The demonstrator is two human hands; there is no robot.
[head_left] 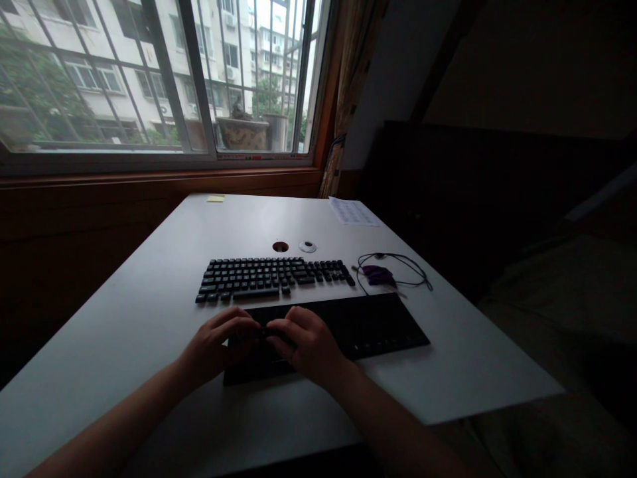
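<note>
A black keyboard base [383,325] lies on the white table, its left part beneath my hands. Over that part, my left hand [223,335] is closed, its fingertips pinched together. My right hand [308,338] meets it from the other side, also pinched. Something small and dark sits between the fingertips of both hands, too shadowed to name. Just behind the base, loose black keycaps [263,275] are laid out in rows like a full keyboard. Most of the base's surface is too dark to show detail.
Right of the keycaps lie a purple cloth-like item [379,275] and a looped black cable [423,272]. Farther back are a cable hole [281,247], a white round cover [307,246], a printed sheet [354,212] and a yellow sticky note [215,198]. A barred window stands beyond the table.
</note>
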